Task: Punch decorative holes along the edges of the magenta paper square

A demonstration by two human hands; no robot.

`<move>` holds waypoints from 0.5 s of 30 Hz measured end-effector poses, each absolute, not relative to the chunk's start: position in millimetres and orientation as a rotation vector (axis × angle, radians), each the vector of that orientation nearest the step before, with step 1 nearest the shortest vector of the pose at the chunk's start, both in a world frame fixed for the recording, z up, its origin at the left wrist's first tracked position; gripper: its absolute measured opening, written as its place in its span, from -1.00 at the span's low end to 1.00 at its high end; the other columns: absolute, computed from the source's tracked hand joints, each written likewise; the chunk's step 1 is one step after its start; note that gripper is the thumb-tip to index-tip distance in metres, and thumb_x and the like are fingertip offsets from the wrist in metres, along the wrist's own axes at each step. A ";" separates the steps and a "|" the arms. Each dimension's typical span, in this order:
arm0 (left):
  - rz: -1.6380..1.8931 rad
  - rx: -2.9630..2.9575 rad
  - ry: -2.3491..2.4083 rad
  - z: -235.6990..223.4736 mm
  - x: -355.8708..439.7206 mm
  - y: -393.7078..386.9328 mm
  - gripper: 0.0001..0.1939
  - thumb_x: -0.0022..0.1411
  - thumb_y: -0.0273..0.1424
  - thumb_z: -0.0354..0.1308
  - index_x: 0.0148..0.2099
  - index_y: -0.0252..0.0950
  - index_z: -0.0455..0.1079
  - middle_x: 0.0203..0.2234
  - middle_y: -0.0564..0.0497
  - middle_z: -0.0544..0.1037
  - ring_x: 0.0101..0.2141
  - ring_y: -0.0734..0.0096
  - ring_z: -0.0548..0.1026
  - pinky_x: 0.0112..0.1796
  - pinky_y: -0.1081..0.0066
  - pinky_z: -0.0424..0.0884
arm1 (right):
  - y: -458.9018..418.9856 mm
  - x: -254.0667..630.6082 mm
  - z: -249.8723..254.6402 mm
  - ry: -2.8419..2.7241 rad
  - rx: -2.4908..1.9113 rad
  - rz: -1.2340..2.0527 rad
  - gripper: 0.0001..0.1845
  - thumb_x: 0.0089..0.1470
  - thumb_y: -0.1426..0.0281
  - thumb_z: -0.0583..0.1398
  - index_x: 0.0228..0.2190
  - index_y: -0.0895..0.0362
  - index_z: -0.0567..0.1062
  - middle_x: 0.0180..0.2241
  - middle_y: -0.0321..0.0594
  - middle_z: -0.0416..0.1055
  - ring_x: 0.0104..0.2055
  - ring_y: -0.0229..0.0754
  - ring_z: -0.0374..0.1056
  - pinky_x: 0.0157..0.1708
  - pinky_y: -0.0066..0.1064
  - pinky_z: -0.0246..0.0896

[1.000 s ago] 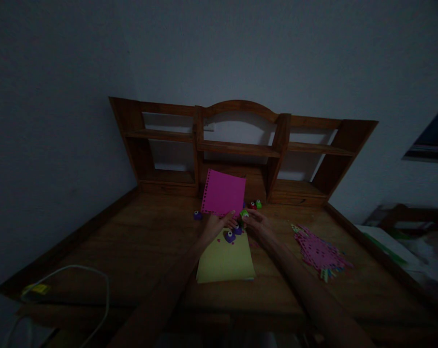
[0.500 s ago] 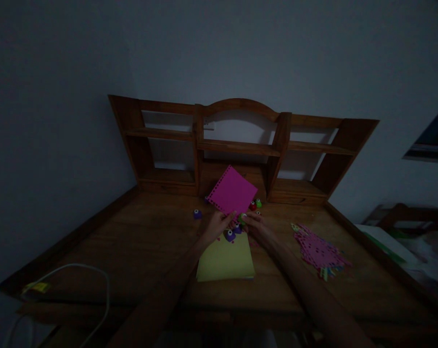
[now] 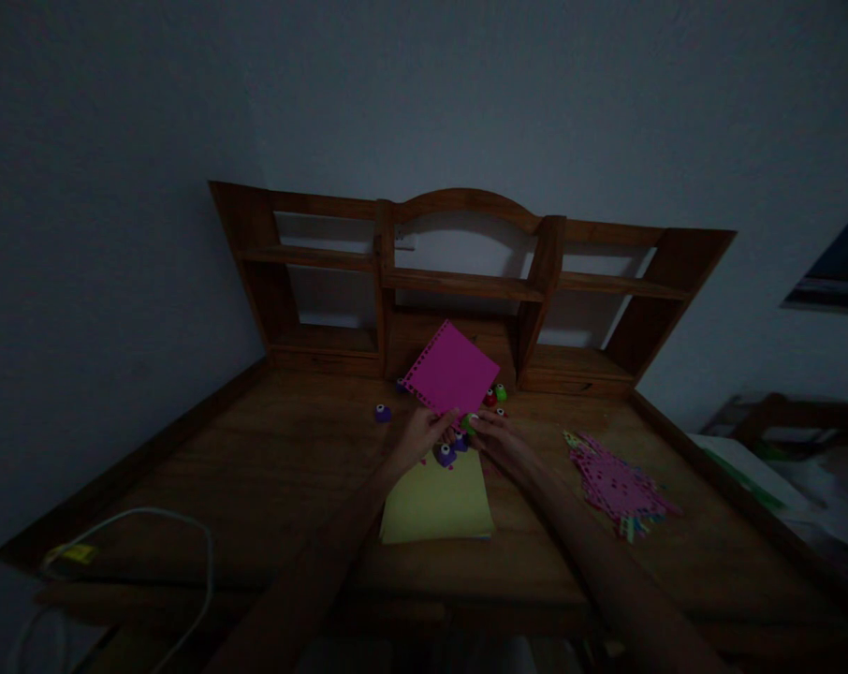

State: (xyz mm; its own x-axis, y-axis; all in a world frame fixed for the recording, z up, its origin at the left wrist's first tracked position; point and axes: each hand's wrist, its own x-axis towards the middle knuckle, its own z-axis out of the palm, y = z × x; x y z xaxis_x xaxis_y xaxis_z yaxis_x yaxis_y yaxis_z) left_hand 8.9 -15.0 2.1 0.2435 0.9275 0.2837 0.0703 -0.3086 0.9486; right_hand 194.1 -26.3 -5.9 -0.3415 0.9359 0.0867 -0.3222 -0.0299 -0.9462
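Note:
My left hand (image 3: 418, 436) pinches the lower corner of a magenta paper sheet (image 3: 451, 371) and holds it up, tilted like a diamond, with a row of punched holes along one edge. My right hand (image 3: 498, 436) is closed on a small green paper punch (image 3: 470, 422) at the sheet's bottom corner. A purple punch (image 3: 445, 455) lies just below my hands on top of a stack of yellow paper (image 3: 438, 501) on the wooden desk (image 3: 270, 468).
More small punches sit behind the sheet: a red one (image 3: 489, 398), a green one (image 3: 501, 392) and a purple one (image 3: 381, 413) to the left. A pile of punched pink sheets (image 3: 617, 487) lies at the right. A white cable (image 3: 150, 534) loops at the front left. A wooden hutch (image 3: 466, 281) lines the back.
The magenta sheet has turned from nearly square-on to a diamond tilt and shifted slightly right. My hands have stayed close together at its lower corner.

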 end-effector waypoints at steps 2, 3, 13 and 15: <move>1.175 1.631 0.953 2.8 8.4 -15.5 -0.53 0.21 -0.04 0.16 -0.56 -0.31 0.45 -0.68 -0.01 0.51 -0.62 0.40 0.45 -0.54 0.48 0.33 | -28.3 195.7 -2.8 -1.215 -0.743 1.611 -0.72 -0.06 0.28 0.40 -0.26 0.10 0.61 -0.20 -0.18 0.54 -0.27 -0.19 0.40 -0.28 -0.40 0.25; 1.177 1.635 0.952 3.0 8.2 -15.7 -0.53 0.21 -0.05 0.15 -0.55 -0.30 0.46 -0.67 -0.01 0.51 -0.62 0.40 0.45 -0.54 0.48 0.33 | -29.5 196.4 -1.6 -1.219 -0.743 1.627 -0.73 -0.06 0.29 0.40 -0.27 0.11 0.61 -0.20 -0.18 0.54 -0.27 -0.20 0.40 -0.26 -0.40 0.26; 1.174 1.707 0.975 -5.5 6.7 -10.4 -0.52 0.25 -0.05 0.10 -0.53 -0.30 0.45 -0.66 -0.01 0.50 -0.61 0.43 0.45 -0.55 0.51 0.32 | -27.2 197.2 -8.0 -1.211 -0.733 1.679 -0.76 -0.07 0.35 0.41 -0.28 0.11 0.62 -0.28 -0.22 0.55 -0.34 -0.27 0.38 -0.33 -0.46 0.26; 1.149 1.720 1.015 -7.6 6.3 -9.3 -0.50 0.26 -0.04 0.09 -0.53 -0.31 0.45 -0.65 -0.01 0.50 -0.61 0.44 0.44 -0.57 0.52 0.31 | -24.6 196.5 -11.2 -1.217 -0.743 1.665 -0.76 -0.08 0.32 0.41 -0.31 0.12 0.62 -0.30 -0.22 0.55 -0.35 -0.26 0.38 -0.33 -0.45 0.25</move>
